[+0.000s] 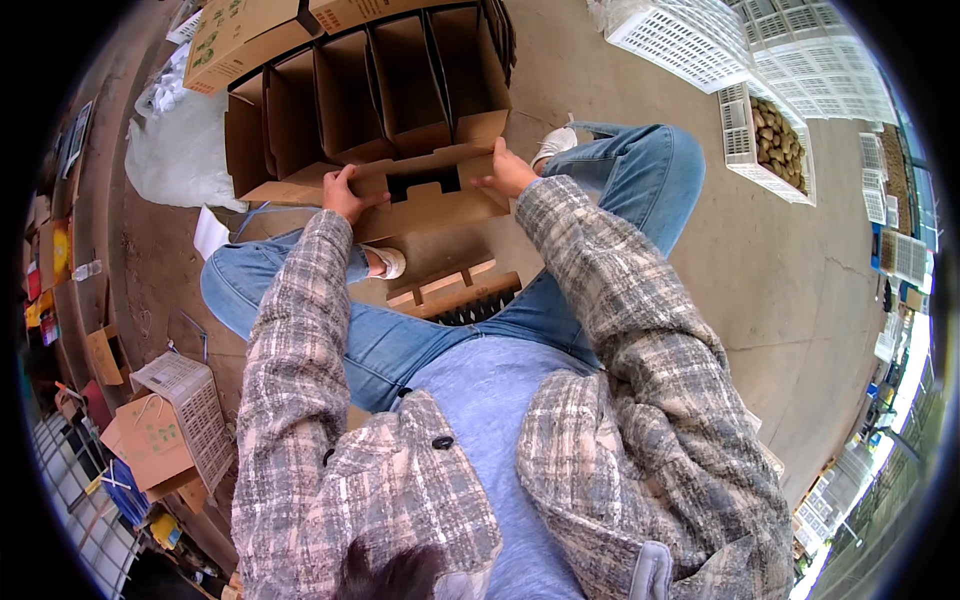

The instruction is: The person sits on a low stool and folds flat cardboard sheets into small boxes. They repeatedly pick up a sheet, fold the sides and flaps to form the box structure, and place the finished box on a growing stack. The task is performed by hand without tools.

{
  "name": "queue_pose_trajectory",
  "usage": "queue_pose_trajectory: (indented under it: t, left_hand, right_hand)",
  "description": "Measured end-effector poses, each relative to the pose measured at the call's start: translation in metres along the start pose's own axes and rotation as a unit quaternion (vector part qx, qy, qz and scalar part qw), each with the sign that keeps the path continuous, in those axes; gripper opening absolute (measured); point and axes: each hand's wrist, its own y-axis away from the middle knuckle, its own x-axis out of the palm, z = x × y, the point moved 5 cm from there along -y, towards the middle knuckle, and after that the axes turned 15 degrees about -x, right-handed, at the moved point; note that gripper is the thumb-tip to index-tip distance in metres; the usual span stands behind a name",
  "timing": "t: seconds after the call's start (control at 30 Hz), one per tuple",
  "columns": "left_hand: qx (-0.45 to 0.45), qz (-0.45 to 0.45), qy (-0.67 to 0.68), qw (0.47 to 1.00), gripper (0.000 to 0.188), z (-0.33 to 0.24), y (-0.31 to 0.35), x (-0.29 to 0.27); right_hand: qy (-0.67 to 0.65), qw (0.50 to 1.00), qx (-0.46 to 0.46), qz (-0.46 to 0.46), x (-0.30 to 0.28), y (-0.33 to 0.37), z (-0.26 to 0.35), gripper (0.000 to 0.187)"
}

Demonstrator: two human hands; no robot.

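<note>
Near the frame's upper centre, left hand (345,195) and right hand (511,172) pinch opposite ends of a notched brown carton (440,213); uneven pulling could crease it or jostle open boxes (345,85) beyond.

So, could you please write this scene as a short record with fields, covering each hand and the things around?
left hand: the left hand grips the left end of a brown cardboard box
right hand: the right hand grips the right end of the same box
box top: dark opening between the hands
beyond the hands: a row of open cardboard boxes
far left: crumpled white plastic sheeting
far right: a white crate holding brown, lumpy produce, kind unclear
</note>
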Motion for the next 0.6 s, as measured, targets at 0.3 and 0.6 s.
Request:
queue_pose_trajectory:
  t: [0.3,0.6]
  left_hand:
    - [-0.012,-0.057,-0.005,0.998,0.082,0.004,0.009,0.012]
    - [-0.077,0.268,0.332,0.901,0.079,0.029,-0.009,0.012]
  right_hand:
    - [0.004,1.000,0.029,-0.010,0.006,0.000,-0.002,0.088]
    - [-0.291,0.937,0.142,0.131,-0.014,0.015,0.029,0.094]
